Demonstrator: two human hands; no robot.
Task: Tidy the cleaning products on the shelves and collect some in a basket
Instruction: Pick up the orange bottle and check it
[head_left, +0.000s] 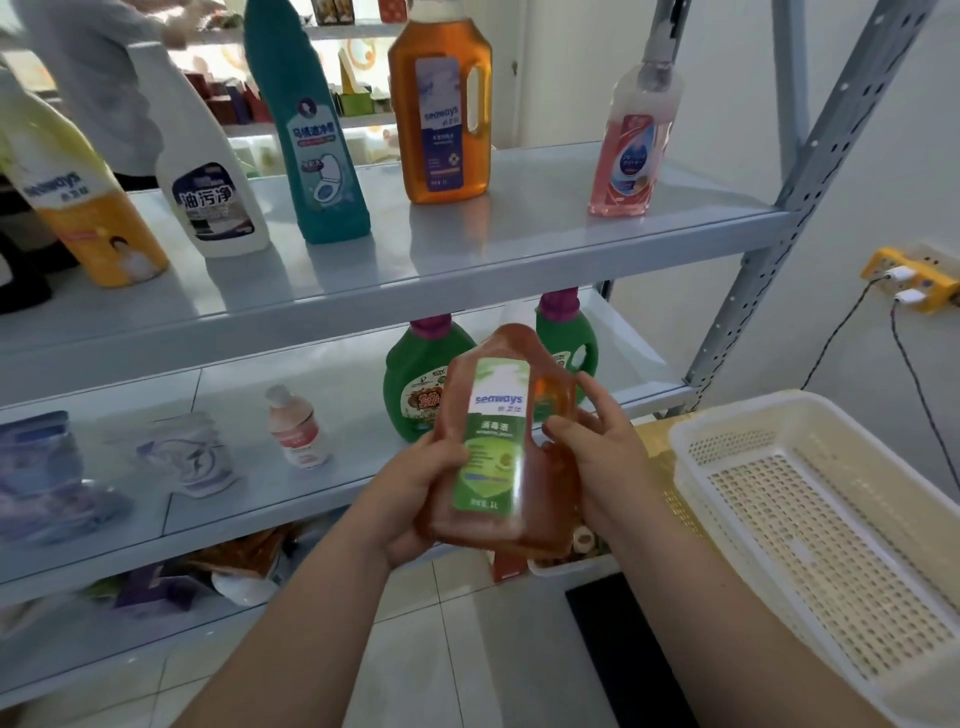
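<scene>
From my remote seat I see both forearms reaching forward and meeting in front of the middle shelf. The left hand (415, 493) cups the lower left edge of the amber bottle (550, 483), thumb curled over the front beside the label. The right hand (597, 452) grips the bottle's right side by the handle, fingers bent round the edge. Both hands hold it in the air, cap end tipped away from me, just left of the white perforated basket (769, 410).

The bottle's green label reads "seaways" in white on a blue band, with Chinese characters below and "1L" at the foot.

On the upper shelf (519, 249) stand five bottles. A yellow bottle (88, 208) and an orange jug (441, 114) both read "seaways". A white bottle (208, 182) is marked 油污净. A teal bottle (317, 145) shows a toilet drawing. The print on the pink bottle (631, 145) is too small for me to read.
</scene>
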